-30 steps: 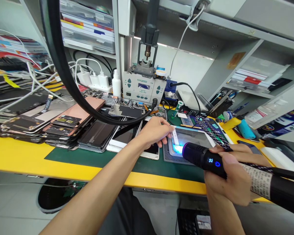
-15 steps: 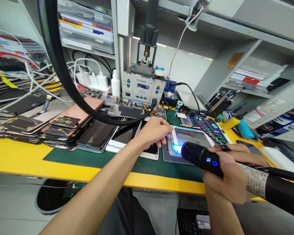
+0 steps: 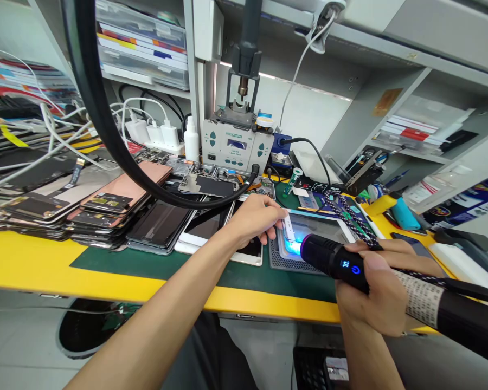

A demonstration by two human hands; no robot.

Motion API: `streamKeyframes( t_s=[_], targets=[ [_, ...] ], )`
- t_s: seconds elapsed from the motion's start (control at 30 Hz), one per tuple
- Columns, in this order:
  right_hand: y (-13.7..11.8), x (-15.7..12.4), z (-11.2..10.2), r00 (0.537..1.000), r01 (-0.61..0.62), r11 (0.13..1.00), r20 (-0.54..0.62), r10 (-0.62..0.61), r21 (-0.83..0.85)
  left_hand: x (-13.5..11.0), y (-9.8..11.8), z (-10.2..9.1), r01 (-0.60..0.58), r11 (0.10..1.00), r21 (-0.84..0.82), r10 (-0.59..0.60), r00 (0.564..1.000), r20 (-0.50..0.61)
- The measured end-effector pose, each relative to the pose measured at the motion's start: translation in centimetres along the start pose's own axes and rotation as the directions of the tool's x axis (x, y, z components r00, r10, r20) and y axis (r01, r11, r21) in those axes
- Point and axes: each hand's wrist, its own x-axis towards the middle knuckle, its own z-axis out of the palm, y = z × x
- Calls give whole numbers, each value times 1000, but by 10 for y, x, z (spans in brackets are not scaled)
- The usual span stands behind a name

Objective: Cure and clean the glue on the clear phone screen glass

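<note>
My right hand (image 3: 384, 287) is wrapped round a black flashlight (image 3: 335, 262) with a small lit display and a lit power symbol. Its head points left and throws blue light onto a white-bordered phone screen (image 3: 288, 227). The thumb and fingers of my left hand (image 3: 260, 216) pinch this screen at its upper left edge, holding it tilted. Much of the screen is hidden behind the flashlight head. Beneath it lie a clear-edged tray or panel and a grey perforated mat (image 3: 278, 261). White phones (image 3: 248, 255) lie under and beside my left wrist.
Stacked phone parts (image 3: 101, 211) fill the left side of the green mat (image 3: 146, 266). A grey hot-air station (image 3: 236, 143) stands at the back, its thick black hose (image 3: 117, 146) arching in front. A patterned cord (image 3: 352, 216) hangs by the flashlight. Shelves rise behind.
Both hands keep nearly the same place and grip. The flashlight and the lit screen show only a very slight shift, along with the whole view.
</note>
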Motion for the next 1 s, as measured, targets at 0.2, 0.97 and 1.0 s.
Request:
streamKeyframes(
  t_s=[0.2,0.97,1.0],
  targets=[
    [6,-4,8,977,112,994,-181,-111,-7,-4,6,1,21,999,-44,-21,1000,-20],
    [-21,2,11,924,39,999,-380,-36,1,-12,24,3,-128,905,-406,124,992,-37],
    [-17,0,11,921,52,999,-387,-49,-3,-12,24,3,-138,902,-410,135,990,-37]
  ],
)
